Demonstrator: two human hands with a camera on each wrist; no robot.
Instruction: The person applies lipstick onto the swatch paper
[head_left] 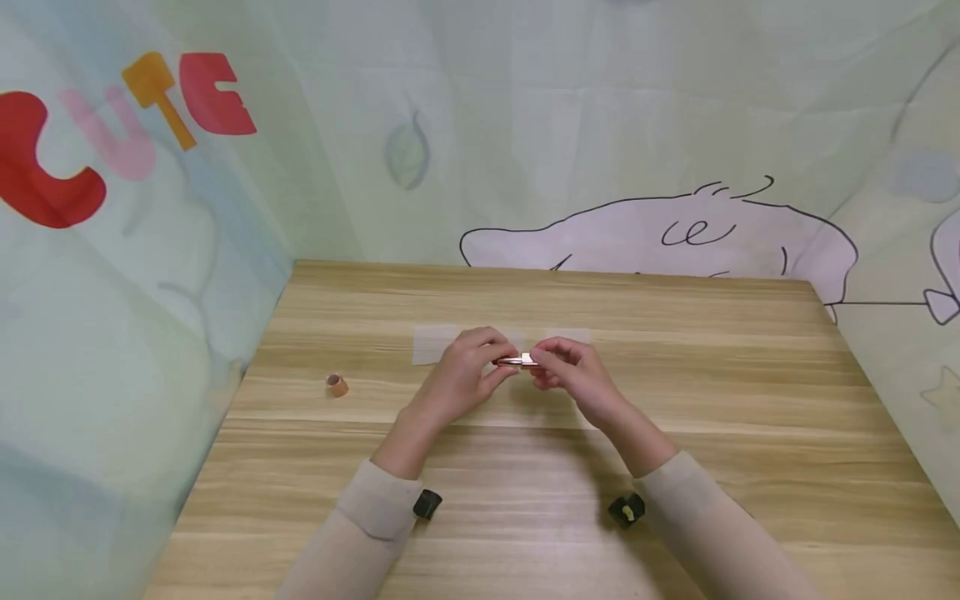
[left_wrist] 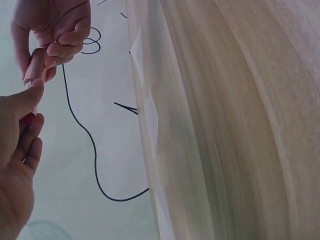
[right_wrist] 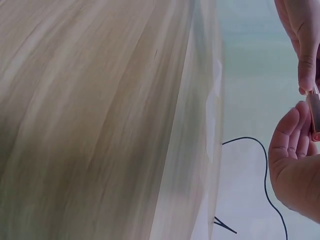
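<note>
A rose-gold lipstick [head_left: 527,360] is held level between both hands, above the table's middle. My left hand [head_left: 467,371] pinches its left part between thumb and fingers. In the left wrist view a bit of red [left_wrist: 28,118] shows at that end of the lipstick. My right hand [head_left: 576,372] grips the base at the other end. In the right wrist view the lipstick is partly cut off by the frame's edge. A small rose-gold cap [head_left: 337,385], its dark opening showing, lies on the table left of my left hand.
White paper pieces [head_left: 432,344] lie in a row on the wood-grain table [head_left: 517,517], just beyond my hands and partly hidden by them. A printed cloth backdrop [head_left: 480,125] stands behind the table and along its left side.
</note>
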